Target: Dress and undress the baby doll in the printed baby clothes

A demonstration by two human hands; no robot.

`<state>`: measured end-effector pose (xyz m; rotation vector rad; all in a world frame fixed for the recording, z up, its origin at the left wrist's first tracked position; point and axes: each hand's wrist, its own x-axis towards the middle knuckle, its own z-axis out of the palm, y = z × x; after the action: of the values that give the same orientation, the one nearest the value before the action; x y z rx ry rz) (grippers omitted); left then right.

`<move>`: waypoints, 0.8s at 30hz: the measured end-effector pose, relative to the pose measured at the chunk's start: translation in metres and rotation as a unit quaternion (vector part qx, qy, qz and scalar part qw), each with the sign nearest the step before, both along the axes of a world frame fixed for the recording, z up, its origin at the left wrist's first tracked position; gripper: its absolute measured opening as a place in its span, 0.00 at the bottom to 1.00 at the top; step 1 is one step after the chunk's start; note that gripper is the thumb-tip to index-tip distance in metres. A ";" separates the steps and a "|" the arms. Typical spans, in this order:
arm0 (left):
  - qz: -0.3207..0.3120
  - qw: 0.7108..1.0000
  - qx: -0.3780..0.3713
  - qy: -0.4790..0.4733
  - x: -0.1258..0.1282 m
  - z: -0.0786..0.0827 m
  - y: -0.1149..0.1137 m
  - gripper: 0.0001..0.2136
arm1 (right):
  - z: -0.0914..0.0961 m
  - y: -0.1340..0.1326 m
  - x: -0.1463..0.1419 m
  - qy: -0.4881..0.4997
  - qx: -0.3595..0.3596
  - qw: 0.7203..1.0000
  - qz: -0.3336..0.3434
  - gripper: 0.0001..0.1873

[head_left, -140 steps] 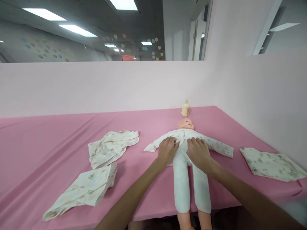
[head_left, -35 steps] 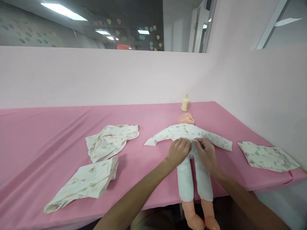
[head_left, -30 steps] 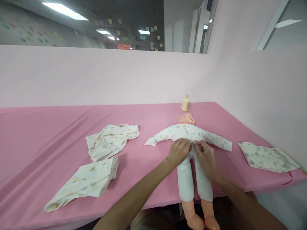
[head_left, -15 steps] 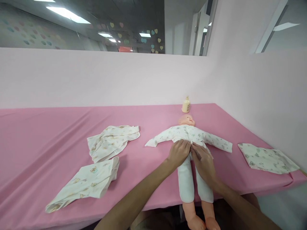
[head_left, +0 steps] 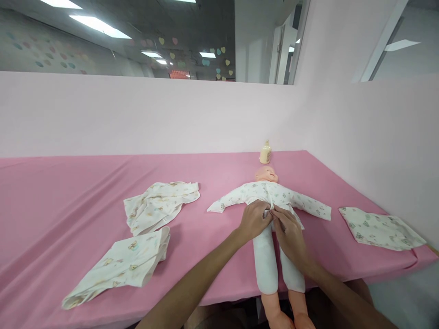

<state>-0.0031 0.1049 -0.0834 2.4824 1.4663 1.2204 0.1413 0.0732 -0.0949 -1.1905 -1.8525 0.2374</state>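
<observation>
A baby doll (head_left: 265, 265) lies on its back on the pink-covered table, its head toward the wall and its feet past the front edge. It wears a white printed baby shirt (head_left: 257, 189) with both sleeves spread sideways. At the lower front of the shirt, my left hand (head_left: 254, 220) pinches the fabric with bent fingers. Close beside it, my right hand (head_left: 290, 234) grips the same part of the shirt between thumb and fingers. Both hands partly cover the doll's belly, and the exact bit of cloth between my fingertips is hard to see.
Two printed cloth garments, one spread (head_left: 161, 203) and one folded (head_left: 118, 265), lie on the left. Another folded printed cloth (head_left: 380, 228) rests near the right edge. A cream pump bottle (head_left: 265, 153) stands behind the doll's head. The pink sheet (head_left: 68, 205) reaches the wall.
My fingers have shifted slightly at the front of the shirt, and the left fingers now curl more. The view has tilted a little; the doll and cloths stay in place.
</observation>
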 end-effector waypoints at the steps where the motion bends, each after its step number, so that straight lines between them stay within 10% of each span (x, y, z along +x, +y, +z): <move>1: -0.004 1.000 -0.017 -0.012 0.000 0.002 -0.001 0.05 | -0.001 0.000 0.000 -0.005 0.003 1.000 0.002 0.19; 24: -0.008 0.970 -0.185 -0.157 -0.001 0.012 -0.002 0.10 | -0.002 -0.005 0.001 0.003 -0.009 1.000 0.014 0.21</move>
<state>-0.0041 0.1026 -0.0711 1.9565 1.4299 1.1465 0.1421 0.0682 -0.0973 -1.1758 -1.8662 0.2734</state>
